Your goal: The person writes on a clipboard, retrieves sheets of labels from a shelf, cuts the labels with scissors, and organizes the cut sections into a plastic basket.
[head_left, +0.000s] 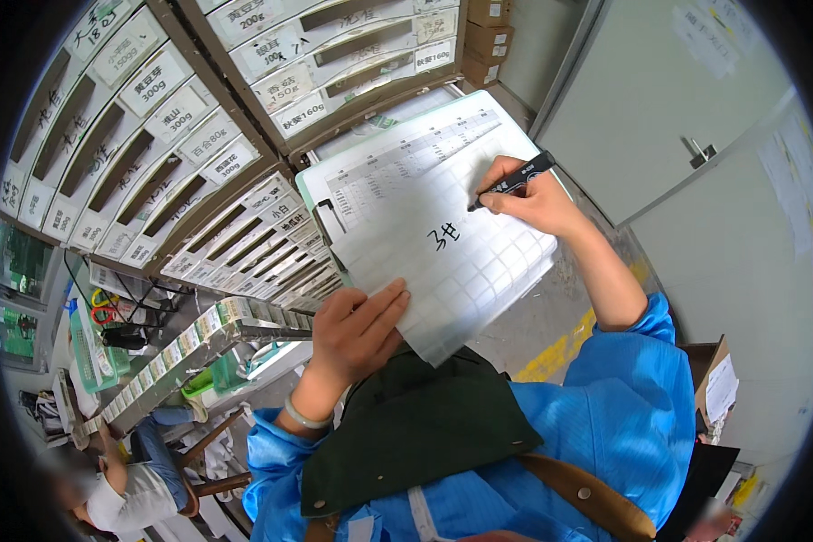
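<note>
A clipboard with a white gridded sheet clipped to it is held up in front of me. My left hand grips the sheet's lower edge, thumb on top. My right hand holds a black marker pen with its tip on the paper, just right of a handwritten mark in the middle of the sheet. Both forearms come out of rolled blue sleeves. A pale bracelet sits on my left wrist.
Labelled wooden pigeonhole racks fill the upper left. A grey door with a handle stands at the right. A seated person is at the lower left near a green basket. Cardboard boxes are stacked at top centre.
</note>
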Available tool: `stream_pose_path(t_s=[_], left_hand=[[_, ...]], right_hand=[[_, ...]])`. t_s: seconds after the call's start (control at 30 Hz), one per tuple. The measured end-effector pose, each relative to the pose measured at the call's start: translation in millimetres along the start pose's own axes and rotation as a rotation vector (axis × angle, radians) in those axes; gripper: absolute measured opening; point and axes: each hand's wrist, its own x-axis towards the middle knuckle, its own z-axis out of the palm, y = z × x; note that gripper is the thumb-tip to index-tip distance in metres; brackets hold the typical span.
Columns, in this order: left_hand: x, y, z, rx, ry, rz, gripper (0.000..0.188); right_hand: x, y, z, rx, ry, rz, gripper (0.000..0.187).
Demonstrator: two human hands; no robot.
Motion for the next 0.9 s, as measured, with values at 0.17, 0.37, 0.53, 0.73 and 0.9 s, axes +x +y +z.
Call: stream_pose_path(t_s=[0.17, 0.37, 0.53, 0.73, 0.9], left_hand=[[0, -1, 2, -0.014, 0.009, -0.010, 0.041], [1, -1, 2, -0.035, 0.010, -0.021, 0.043], [0, 0, 2, -0.045, -0.001, -0.030, 0.043], [-3, 3, 1, -0.051, 0.014, -0.030, 0.042], [-10, 7, 4, -0.025, 0.031, -0.043, 0.034]], right_hand=[[0, 2, -4, -0.021, 0.018, -0.015, 0.007], [-3, 6, -8, 0.093, 0.069, -0.028, 0.007], [-5, 8, -8, -0.049, 0.086, -0.125, 0.007], [-8, 0, -2, -0.013, 0.171, 0.049, 0.004], [-27, 33, -32, -0.164, -0.022, -0.038, 0.013]])
